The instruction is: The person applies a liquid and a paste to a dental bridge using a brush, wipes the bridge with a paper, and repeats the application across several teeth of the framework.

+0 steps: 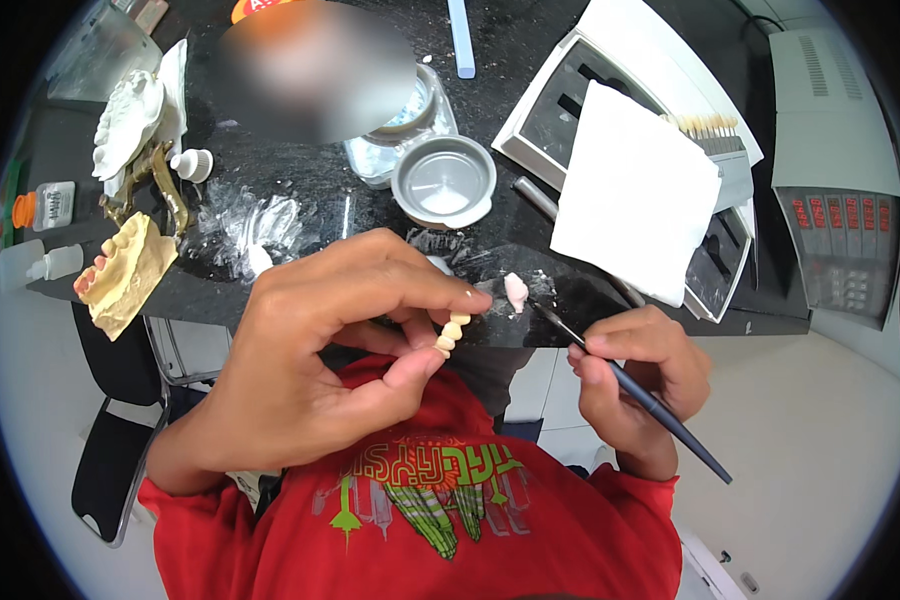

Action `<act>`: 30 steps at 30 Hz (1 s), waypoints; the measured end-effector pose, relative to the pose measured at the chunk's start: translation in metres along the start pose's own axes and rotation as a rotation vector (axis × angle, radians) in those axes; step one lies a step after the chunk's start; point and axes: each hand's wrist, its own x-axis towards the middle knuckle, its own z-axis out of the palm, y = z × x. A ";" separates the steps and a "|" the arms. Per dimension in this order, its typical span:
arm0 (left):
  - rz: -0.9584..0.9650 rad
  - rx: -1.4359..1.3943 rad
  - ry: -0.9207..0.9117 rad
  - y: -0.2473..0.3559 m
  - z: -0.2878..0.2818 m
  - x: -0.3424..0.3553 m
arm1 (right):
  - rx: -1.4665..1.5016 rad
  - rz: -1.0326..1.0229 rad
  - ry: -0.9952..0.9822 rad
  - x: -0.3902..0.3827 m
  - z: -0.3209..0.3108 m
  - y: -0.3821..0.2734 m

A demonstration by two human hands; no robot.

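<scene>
Between the thumb and fingertips of my left hand (315, 345) is a short row of joined cream-coloured teeth, a dental bridge (451, 334). My right hand (642, 385) pinches a dark-handled brush (645, 393) like a pen, its handle slanting down to the right. The brush's tip points at a small pinkish-white mound of paste (515, 292) on the dark worktop; whether it touches the mound is hard to tell. Left of my left hand, a tan dental model (127, 275) with teeth rests at the worktop's edge.
A grey round cup (444, 182) stands behind my hands. White paper (637, 195) covers part of an opened case (542, 100) at the right. A white plaster model (130, 120), a small capped bottle (192, 165) and white powder smears (260, 228) are at the left. A grey device (838, 240) stands far right.
</scene>
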 end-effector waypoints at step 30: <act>0.034 0.058 -0.035 -0.001 -0.003 0.001 | 0.307 -0.175 -0.109 0.019 0.018 0.002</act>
